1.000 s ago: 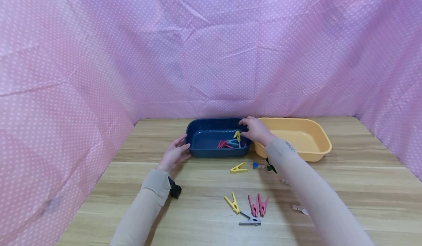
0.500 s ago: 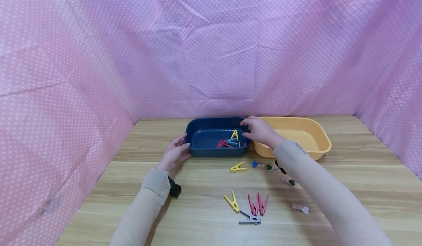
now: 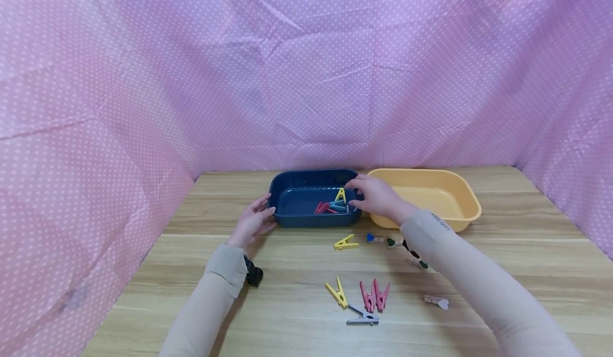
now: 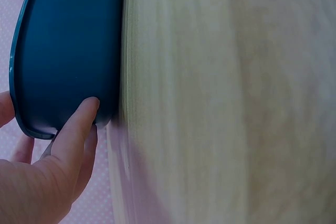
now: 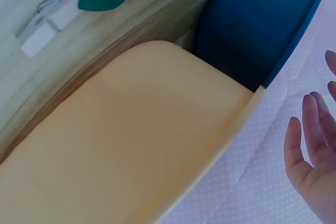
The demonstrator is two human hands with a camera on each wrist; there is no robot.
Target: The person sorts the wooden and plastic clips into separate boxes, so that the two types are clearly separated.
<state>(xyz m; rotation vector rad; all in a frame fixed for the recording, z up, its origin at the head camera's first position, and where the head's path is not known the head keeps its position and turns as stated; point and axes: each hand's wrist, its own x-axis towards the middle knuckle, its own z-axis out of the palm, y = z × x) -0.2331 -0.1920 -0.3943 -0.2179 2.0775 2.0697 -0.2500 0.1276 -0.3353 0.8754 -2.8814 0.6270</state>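
My left hand (image 3: 251, 223) rests its spread fingers against the left end of a dark blue plastic tub (image 3: 316, 221); in the left wrist view one extended finger (image 4: 79, 135) touches the tub's outer wall. Over the tub's right end is my right hand (image 3: 378, 197), its fingers loosely bent and apart, with nothing between them in the right wrist view. Inside the tub, near that hand, lie a yellow clothespin (image 3: 340, 194), red clothespins (image 3: 322, 208) and a light blue clothespin (image 3: 337, 206).
A yellow tub (image 3: 431, 223) adjoins the blue one. Nearer on the wooden table lie yellow clothespins (image 3: 346, 242), two pink ones (image 3: 375, 296) and a grey one (image 3: 364, 318). Small wooden pegs with blue, green and pale hearts (image 3: 437, 302) lie right. A pink dotted cloth (image 3: 306, 80) hangs behind.
My right hand has shifted slightly right and toward me. The yellow clothespin in the blue tub, earlier near its fingertips, now lies a little farther left at another angle. My left hand stays put.
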